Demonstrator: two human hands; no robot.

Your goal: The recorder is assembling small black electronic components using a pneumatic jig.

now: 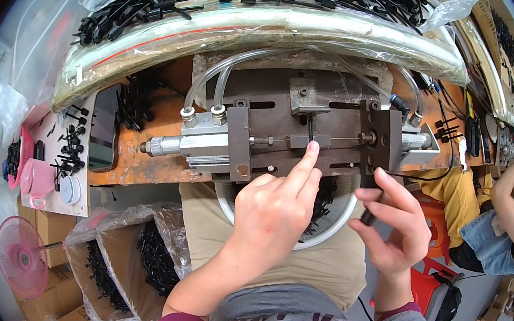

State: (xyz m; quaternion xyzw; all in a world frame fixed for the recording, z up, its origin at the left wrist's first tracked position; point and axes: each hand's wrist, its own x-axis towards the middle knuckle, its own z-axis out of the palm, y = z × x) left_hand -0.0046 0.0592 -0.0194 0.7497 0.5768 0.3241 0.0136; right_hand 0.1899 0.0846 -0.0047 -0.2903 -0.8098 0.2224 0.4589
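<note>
My left hand [275, 206] reaches over the front edge of a metal press fixture [240, 140]. Its index finger is stretched out, the tip touching the near end of a thin black rod-like piece [310, 129] on the small central block; the thumb is hidden. Off the fixture's right front corner, my right hand [400, 226] is raised, with a short dark cylindrical part [369, 215] between thumb and fingers, slightly blurred. Silver air cylinders [205, 149] with clear hoses flank the central block. Below my hands, a white-rimmed basin [341, 222] on my lap holds black parts.
Black parts pile on a plastic-covered shelf [253, 26] behind. To the left are a phone-like dark panel [102, 128], a pink cup [38, 178], a pink fan [22, 257] and lined cartons [128, 260]. At right, another person's arm [511, 193] extends near a red stool [420, 288].
</note>
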